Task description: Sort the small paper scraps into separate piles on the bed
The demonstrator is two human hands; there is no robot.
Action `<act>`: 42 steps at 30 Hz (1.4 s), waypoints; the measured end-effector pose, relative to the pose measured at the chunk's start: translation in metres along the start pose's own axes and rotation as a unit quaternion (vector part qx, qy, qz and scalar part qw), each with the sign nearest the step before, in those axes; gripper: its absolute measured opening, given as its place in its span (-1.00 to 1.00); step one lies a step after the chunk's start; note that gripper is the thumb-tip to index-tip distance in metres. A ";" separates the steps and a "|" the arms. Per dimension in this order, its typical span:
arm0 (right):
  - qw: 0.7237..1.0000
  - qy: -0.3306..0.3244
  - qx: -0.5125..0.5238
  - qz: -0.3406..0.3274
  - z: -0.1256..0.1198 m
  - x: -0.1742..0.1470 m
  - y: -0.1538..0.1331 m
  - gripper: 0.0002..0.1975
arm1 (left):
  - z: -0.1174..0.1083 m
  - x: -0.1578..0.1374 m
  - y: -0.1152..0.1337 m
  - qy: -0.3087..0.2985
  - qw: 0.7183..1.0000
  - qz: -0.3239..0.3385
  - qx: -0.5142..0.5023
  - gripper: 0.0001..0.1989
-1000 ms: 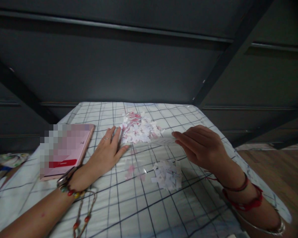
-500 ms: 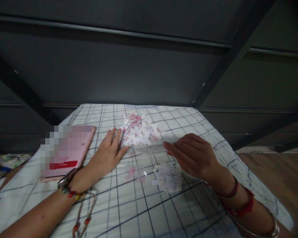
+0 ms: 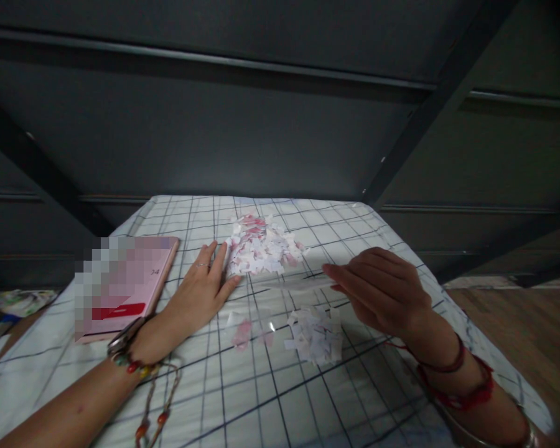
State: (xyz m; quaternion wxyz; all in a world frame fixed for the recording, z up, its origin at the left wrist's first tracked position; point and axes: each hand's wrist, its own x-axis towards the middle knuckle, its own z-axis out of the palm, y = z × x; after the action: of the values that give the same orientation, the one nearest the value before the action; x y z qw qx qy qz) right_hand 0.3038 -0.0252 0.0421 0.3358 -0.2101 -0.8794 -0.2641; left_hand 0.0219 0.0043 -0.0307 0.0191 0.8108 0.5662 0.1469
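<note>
On a checked cloth (image 3: 242,404), the left hand (image 3: 200,289) rests, fingers spread, beside paper scraps (image 3: 264,252) toward the far edge; the right hand (image 3: 382,289) pinches a blurred clear strip (image 3: 303,284).

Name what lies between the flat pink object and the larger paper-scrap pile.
The left hand lies between them on the checked cloth, as the head view shows.

A dark grey panelled wall (image 3: 224,137) rises close behind the far edge of the table (image 3: 354,392). Level rails (image 3: 205,58) cross it, and dark slanting posts (image 3: 460,62) run down toward the two far corners. White cloth (image 3: 214,404) ruled with dark lines covers the tabletop. Past the right edge lies brown, wood-look floor (image 3: 541,330). The light is dim, with a faint sheen on the middle panel.
</note>
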 end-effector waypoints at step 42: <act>0.996 -0.083 0.022 0.038 -0.009 -0.009 0.016 -0.85 | 0.007 0.000 -0.004 0.024 1.000 0.015 0.013 -0.32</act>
State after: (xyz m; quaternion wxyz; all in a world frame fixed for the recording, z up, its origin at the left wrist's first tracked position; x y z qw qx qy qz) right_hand 0.3229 -0.0202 0.0463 0.2761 -0.2572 -0.9013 -0.2129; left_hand 0.0200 0.0066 -0.0380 -0.0069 0.8159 0.5559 0.1589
